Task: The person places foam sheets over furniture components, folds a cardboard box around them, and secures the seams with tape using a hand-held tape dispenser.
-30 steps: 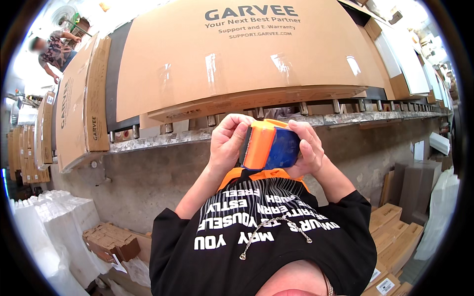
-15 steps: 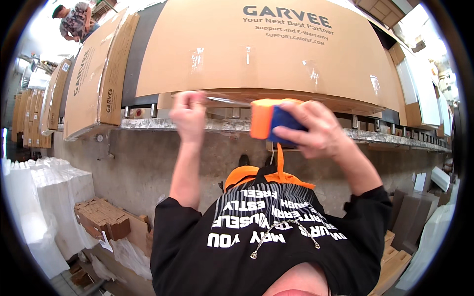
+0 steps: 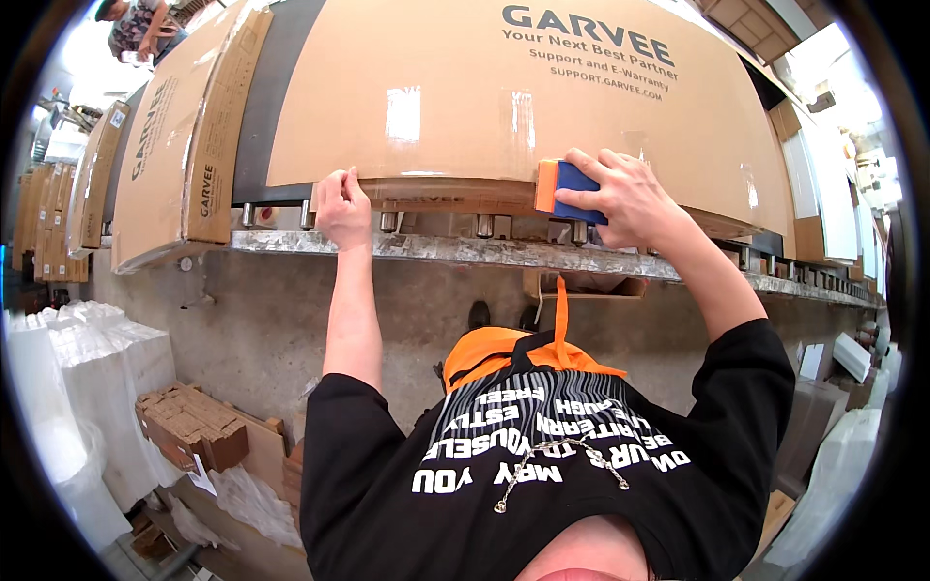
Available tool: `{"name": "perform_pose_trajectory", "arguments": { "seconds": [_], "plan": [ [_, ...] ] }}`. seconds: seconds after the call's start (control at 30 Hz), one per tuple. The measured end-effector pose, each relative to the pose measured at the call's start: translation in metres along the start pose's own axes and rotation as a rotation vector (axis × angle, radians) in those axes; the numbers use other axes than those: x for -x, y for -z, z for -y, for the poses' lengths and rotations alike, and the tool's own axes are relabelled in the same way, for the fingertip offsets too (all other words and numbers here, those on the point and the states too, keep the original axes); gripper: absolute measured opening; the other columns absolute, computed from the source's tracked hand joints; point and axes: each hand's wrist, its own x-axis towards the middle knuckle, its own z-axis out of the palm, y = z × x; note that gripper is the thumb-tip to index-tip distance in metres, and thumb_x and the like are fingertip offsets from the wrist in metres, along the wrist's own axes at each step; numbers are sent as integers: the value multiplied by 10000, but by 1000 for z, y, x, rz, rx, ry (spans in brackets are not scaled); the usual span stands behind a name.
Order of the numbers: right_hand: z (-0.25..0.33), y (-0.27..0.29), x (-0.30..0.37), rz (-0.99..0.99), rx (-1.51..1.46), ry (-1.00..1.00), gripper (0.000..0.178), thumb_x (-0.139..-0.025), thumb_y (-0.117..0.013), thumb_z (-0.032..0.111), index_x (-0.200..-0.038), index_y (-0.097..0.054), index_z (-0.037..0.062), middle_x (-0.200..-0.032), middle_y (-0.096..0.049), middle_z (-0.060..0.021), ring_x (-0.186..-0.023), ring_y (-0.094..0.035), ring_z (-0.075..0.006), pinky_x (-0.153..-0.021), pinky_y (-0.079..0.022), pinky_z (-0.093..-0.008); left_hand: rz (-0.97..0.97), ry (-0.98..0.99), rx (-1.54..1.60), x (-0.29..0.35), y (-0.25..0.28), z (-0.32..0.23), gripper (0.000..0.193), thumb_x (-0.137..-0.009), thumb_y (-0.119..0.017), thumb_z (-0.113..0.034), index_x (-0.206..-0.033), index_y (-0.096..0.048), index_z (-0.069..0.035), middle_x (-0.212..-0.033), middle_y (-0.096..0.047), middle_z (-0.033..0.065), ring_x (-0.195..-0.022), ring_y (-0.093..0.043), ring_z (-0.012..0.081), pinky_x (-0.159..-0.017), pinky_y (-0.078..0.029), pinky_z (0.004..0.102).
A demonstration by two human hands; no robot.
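While Tape Spans the Carton's Edge, Even Tension Matters Most

Seen in the head view, the person's right hand (image 3: 625, 197) has a full grip around an orange-and-blue tape dispenser (image 3: 571, 178), the thumb lying over its blue side. The dispenser is at the near edge of a large flat carton (image 3: 426, 53), above the near rail of the roller conveyor (image 3: 436, 248). Toward the left end of that rail, the left hand (image 3: 345, 211) has a narrow grip, thumb pinched to fingers. It seems to hold the end of a clear tape strip (image 3: 450, 181), though the end itself is too small to make out. Between the hands, the strip appears to follow the carton's near edge.

To do this well, the person should judge the pull against the conveyor's near rail: both hands level and parallel with it, so the strip neither twists nor sags. Pressing the left end down first, then smoothing toward the dispenser, would probably limit wrinkles. The width is best shared between top panel and side face. Shiny tape patches (image 3: 403, 118) cross the top near that edge, so firm rubbing there seems wise, as bubbles could form over them.
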Motion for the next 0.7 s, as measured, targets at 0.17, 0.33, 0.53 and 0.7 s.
{"name": "perform_pose_trajectory", "arguments": {
  "seconds": [0.17, 0.33, 0.53, 0.7],
  "plan": [
    [4, 9, -18, 162, 12, -89, 543, -589, -711, 152, -1121, -707, 262, -1297, -535, -111, -1012, -585, -284, -881, -500, -412, -394, 217, -352, 2, -11, -12, 522, -789, -806, -311, -1133, -580, 10, -1056, -626, 215, -927, -615, 354, -837, -498, 404],
    [4, -5, -18, 60, 32, -121, 547, -592, -711, 175, -1133, -686, 250, -1294, -545, -171, -1079, -580, -346, -867, -499, -457, -306, 772, -116, -20, -38, -44, 565, -898, -542, -330, -1325, -434, 24, -1239, -518, 278, -1052, -561, 436, -853, -467, 551],
    [26, -12, -47, 184, -120, -117, 333, -630, -736, 179, -916, -722, 9, -1067, -589, -202, -976, -600, -312, -756, -527, -402, -183, -561, -321, 31, -63, -34, 413, -1021, -361, -235, -1314, -587, -53, -1341, -575, 146, -1251, -516, 335, -1077, -326, 473],
    [8, 3, -28, 233, -68, 9, 210, -644, -729, 166, -810, -740, 37, -873, -643, -162, -844, -634, -279, -636, -537, -391, 65, -655, -287, 31, -57, -49, 472, -1021, -279, -230, -1219, -670, -56, -1286, -642, 67, -1249, -549, 280, -1079, -356, 411]
  ]
}}
